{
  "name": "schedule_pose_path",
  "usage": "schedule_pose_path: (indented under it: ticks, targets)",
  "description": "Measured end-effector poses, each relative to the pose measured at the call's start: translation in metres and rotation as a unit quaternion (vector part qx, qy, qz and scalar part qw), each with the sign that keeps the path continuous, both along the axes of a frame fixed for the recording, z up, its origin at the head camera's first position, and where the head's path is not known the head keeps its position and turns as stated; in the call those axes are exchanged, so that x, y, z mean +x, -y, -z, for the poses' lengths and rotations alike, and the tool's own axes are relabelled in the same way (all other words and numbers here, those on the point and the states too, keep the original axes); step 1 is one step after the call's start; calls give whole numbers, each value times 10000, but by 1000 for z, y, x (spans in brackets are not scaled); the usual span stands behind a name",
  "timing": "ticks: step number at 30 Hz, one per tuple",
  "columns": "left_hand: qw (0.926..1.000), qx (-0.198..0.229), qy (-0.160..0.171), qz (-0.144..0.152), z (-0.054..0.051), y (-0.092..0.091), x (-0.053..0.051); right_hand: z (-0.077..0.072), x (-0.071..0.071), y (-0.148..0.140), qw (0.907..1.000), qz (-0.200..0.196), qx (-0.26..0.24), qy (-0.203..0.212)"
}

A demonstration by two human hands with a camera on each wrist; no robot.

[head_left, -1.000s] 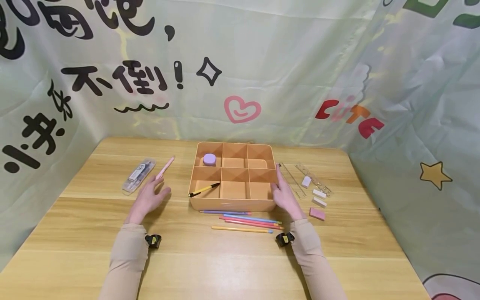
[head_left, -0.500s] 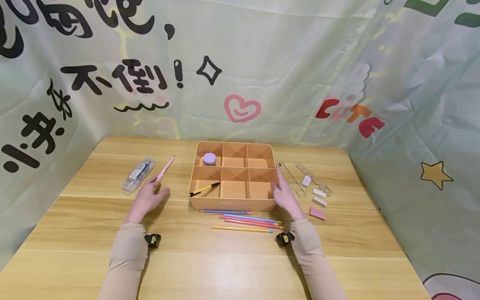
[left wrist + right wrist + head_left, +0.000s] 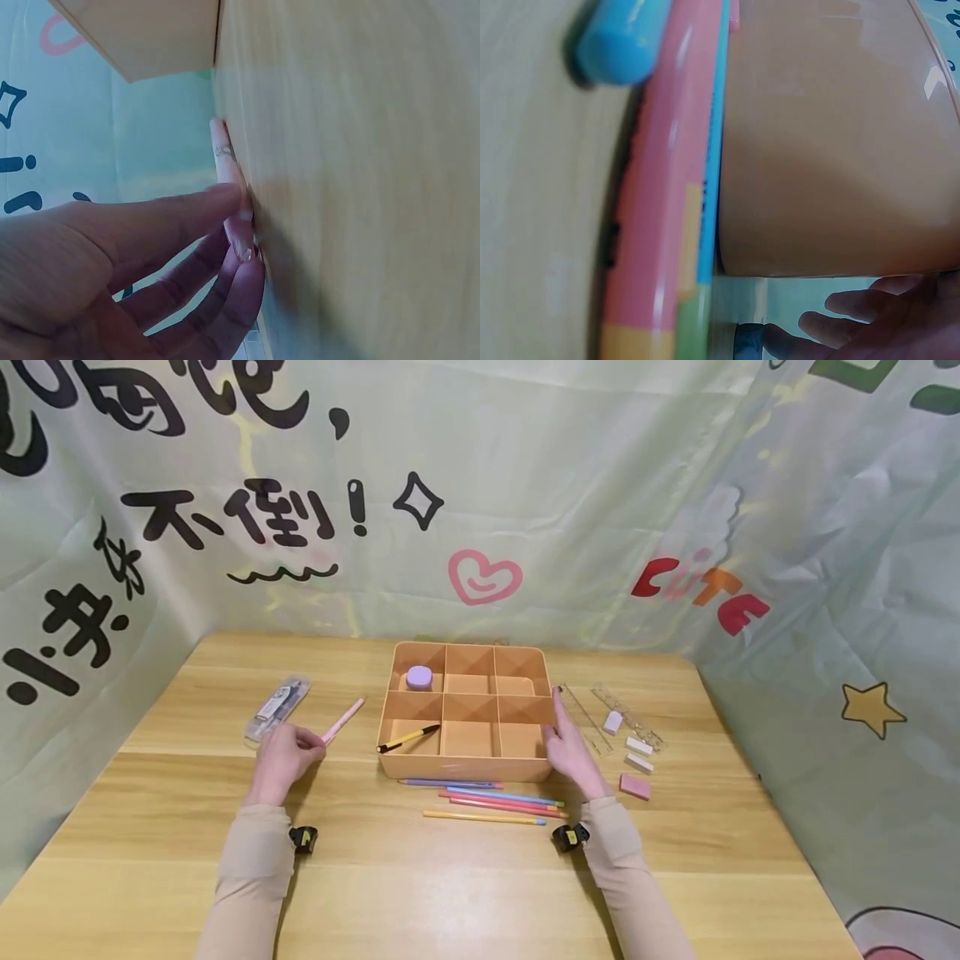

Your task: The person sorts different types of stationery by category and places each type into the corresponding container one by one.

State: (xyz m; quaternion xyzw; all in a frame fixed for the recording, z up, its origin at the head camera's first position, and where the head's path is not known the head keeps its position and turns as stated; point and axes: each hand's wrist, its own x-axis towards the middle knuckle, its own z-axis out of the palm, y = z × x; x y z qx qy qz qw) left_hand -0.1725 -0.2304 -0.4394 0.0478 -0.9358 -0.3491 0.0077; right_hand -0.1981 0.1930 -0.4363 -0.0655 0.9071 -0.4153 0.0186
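Pink pen: On the surface (image 3: 450,893) left of the box, the pink pen (image 3: 344,720) slants away from the person, its near end held; its printed marking is too blurred to read.
Box: The orange box (image 3: 465,769), split into six compartments, bears a purple item (image 3: 419,678) back left and a yellow-and-black pen (image 3: 408,739) slanted across the front-left compartment.
In the way: Pencils (image 3: 506,807) lie along the box's front wall; the box's left wall stands beyond the pink pen.
Flanks: A clear case (image 3: 276,708) lies just beyond the left hand; clear rulers (image 3: 628,718), white erasers (image 3: 639,747) and a pink eraser (image 3: 634,787) lie right.
Left hand: The left hand (image 3: 282,758) pinches the pink pen between thumb and fingers, forearm reaching forward.
Right hand: The right hand (image 3: 570,752) holds the box's right wall, thumb over the rim, fingers extended outside.
Backdrop: Cloth (image 3: 585,485) printed "不倒!" and "CUTE," with a pink heart.
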Motion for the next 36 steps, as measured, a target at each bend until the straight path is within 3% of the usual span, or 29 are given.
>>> schedule_pose_path:
  ticks: [5,14,21,36]
  targets:
    - [10000,-28,-88,23,0,0,1,-1,0,-1,10000,-22,-2,11]
    - [9994,142,289,108,0,1,-1,-1,1,0,10000,-40,-15,-24]
    - [9997,31,163,176,1,0,-1,-1,1,0,10000,-15,18,-32]
    - [9982,506,33,-313,-11,-8,-3,1,0,-1,9999,-48,-46,-128]
